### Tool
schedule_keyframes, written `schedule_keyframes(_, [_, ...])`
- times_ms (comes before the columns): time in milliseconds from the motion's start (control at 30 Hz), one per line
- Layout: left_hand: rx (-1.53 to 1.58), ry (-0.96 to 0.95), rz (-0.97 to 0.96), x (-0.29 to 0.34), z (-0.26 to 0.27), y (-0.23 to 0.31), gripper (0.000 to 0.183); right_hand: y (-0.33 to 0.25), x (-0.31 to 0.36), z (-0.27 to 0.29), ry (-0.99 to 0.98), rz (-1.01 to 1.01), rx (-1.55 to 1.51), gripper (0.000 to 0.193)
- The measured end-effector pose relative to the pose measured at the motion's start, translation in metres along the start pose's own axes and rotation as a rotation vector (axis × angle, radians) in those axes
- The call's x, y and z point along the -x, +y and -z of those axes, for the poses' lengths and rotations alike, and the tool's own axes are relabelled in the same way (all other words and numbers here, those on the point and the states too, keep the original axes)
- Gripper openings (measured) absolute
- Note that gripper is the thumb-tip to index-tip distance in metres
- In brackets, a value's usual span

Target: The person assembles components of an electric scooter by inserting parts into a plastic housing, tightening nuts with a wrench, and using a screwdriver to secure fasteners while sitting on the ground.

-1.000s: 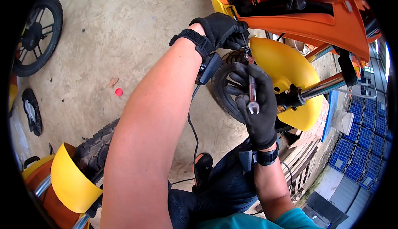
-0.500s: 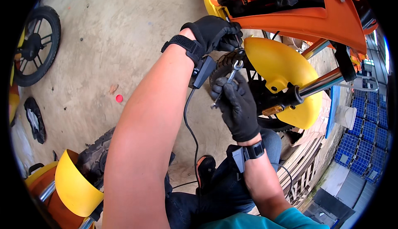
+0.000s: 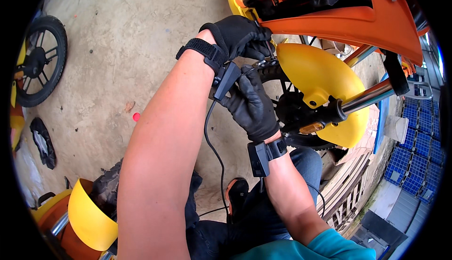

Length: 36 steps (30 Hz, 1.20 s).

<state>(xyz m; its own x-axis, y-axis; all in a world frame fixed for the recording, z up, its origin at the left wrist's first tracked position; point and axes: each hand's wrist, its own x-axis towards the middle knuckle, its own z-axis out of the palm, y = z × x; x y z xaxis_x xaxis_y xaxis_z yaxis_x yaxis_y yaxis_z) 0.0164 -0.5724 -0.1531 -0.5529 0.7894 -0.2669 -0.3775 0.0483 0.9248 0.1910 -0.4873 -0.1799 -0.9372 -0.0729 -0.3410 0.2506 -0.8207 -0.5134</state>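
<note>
My left hand [image 3: 239, 37], in a black glove, has its fingers closed at the lower edge of the orange body panel [image 3: 325, 27]. What they pinch is too small and covered to make out. Just below, my gloved right hand [image 3: 253, 103] grips a silver open-end wrench [image 3: 258, 64], its jaw at a small fitting under the left fingertips. Part of the wrench is hidden by my hand and the left wrist device [image 3: 227, 81]. Beside both hands is the yellow front fender [image 3: 325, 69] of a motorcycle, over its black wheel [image 3: 282, 107].
Cables hang from the devices on both wrists. A second vehicle with a yellow fender [image 3: 89, 217] stands at lower left, and another wheel [image 3: 37, 62] at far left. A wooden pallet [image 3: 346, 189] and blue crates [image 3: 414, 151] are on the right. A red cap [image 3: 136, 117] lies on the concrete floor.
My right hand has moved up and left, bringing the wrench from in front of the wheel to the fitting below my left hand. The left hand has shifted slightly left.
</note>
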Motion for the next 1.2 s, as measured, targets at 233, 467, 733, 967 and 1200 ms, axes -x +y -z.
schedule_keyframes(233, [-0.164,0.010,-0.059,-0.008,0.005,-0.007,0.030,-0.006,-0.004,0.011,0.015,0.050,0.028,0.023])
schedule_keyframes(467, [0.133,-0.005,0.023,-0.005,0.002,-0.008,0.031,-0.008,-0.008,0.012,-0.035,0.072,0.026,0.023])
schedule_keyframes(733, [0.166,0.020,0.089,0.002,-0.001,0.000,0.032,-0.019,-0.006,0.005,0.095,0.178,0.373,0.025])
schedule_keyframes(967, [0.171,0.019,0.074,0.002,0.000,-0.003,0.033,-0.030,-0.001,-0.004,0.238,0.283,0.806,0.026])
schedule_keyframes(1200, [0.095,0.013,0.073,0.002,0.003,-0.005,0.032,-0.031,-0.004,-0.003,0.275,0.301,0.945,0.023])
